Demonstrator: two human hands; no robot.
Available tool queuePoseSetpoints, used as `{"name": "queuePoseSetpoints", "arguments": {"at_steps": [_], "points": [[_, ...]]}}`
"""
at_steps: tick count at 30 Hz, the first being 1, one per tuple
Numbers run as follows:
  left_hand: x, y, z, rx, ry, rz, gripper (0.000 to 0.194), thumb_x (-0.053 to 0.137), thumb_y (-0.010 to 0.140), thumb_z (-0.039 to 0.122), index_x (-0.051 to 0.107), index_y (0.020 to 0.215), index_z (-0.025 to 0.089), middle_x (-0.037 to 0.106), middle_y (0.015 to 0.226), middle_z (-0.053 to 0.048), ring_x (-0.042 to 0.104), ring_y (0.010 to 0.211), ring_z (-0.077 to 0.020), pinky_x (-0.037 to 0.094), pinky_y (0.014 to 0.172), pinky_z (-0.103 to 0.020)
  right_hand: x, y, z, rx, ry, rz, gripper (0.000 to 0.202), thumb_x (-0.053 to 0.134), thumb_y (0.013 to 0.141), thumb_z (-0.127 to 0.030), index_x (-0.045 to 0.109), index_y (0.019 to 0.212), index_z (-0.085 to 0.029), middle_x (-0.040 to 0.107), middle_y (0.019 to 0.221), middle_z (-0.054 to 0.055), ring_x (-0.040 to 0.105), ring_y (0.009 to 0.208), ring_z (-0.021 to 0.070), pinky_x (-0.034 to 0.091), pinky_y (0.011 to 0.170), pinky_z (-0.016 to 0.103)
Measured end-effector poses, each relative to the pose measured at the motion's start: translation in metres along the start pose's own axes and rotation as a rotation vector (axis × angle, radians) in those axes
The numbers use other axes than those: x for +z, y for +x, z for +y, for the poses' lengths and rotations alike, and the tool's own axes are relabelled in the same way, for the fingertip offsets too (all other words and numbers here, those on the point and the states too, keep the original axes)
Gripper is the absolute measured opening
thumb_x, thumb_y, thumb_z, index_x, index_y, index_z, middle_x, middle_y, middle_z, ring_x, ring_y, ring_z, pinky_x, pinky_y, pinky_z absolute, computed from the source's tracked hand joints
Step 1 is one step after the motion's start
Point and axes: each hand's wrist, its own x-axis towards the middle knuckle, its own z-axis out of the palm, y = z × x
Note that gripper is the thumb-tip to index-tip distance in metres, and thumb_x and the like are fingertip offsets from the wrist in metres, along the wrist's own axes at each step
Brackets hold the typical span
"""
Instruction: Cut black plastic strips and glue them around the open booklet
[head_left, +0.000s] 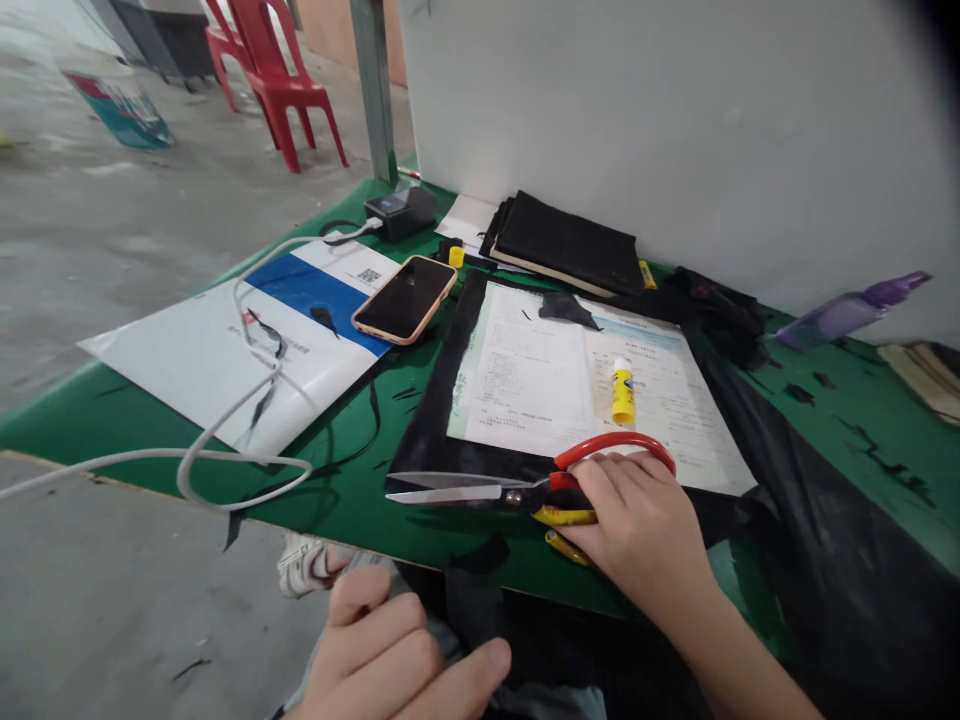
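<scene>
My right hand is closed around the red handle of a pair of scissors, whose blades point left and lie slightly apart along the table's front edge. Two yellow tube-like pieces show beside the handle, partly hidden by my fingers. Low in front of the table, my left hand has its fingers curled and its thumb stretched out, with nothing visible in it. A black scrap of material hangs close by. Beyond the scissors, printed sheets lie on black material, with a yellow glue stick and a black scrap on them.
On the green table are a phone, a blue-and-white folder, a white cable, a black box and black-covered books. A purple bottle stands tilted in view at right. Red chairs are behind.
</scene>
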Motion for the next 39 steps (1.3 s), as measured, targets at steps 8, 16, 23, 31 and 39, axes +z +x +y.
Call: {"name": "queuePoseSetpoints", "arguments": {"at_steps": [8,16,23,31,39], "points": [[-0.002,-0.007,-0.011,0.018,0.049,0.147,0.014,0.057,0.087,0.01,0.067,0.083,0.019,0.059,0.056,0.006,0.055,0.048,-0.009,0.041,0.061,-0.03,-0.006,-0.016,0.017,0.174,-0.019,0.053,0.032,0.068,0.079,-0.046,0.057,0.084,-0.017,0.065,0.07,0.005,0.062,0.066,0.0208,0.045,0.068,0.035],[-0.006,0.008,-0.04,-0.171,0.181,0.208,0.019,0.068,0.08,0.004,0.067,0.089,0.02,0.072,0.078,0.0,0.065,0.067,-0.0137,0.048,0.082,-0.037,-0.005,-0.044,0.057,0.432,-0.064,0.074,0.051,0.071,0.068,-0.062,0.058,0.095,-0.02,0.069,0.073,0.004,0.064,0.058,0.0199,0.047,0.049,0.03],[-0.019,0.031,-0.08,-0.132,0.439,0.332,0.013,0.071,0.078,0.011,0.074,0.089,0.018,0.073,0.08,0.003,0.065,0.07,-0.0125,0.052,0.083,-0.033,-0.018,-0.052,0.108,0.782,-0.263,0.065,0.05,0.067,0.068,-0.065,0.06,0.093,-0.022,0.067,0.067,0.008,0.06,0.056,0.0228,0.041,0.048,0.034],[-0.012,0.043,-0.096,-0.093,0.53,0.33,0.021,0.063,0.082,0.011,0.074,0.1,0.017,0.074,0.096,0.004,0.067,0.081,-0.0135,0.048,0.09,-0.035,-0.004,-0.063,0.185,0.946,-0.232,-0.164,0.072,0.043,0.077,-0.073,0.063,0.11,-0.013,0.066,0.075,0.015,0.061,0.057,0.0235,0.033,0.049,0.037],[0.003,0.058,-0.11,-0.109,0.635,0.299,0.02,0.071,0.075,0.01,0.073,0.09,0.023,0.076,0.093,-0.004,0.067,0.083,-0.0248,0.052,0.08,-0.038,0.036,-0.072,0.195,1.211,-0.123,-0.35,0.065,0.058,0.072,-0.064,0.055,0.12,-0.021,0.068,0.109,0.014,0.065,0.094,0.0314,0.044,0.065,0.037]]}}
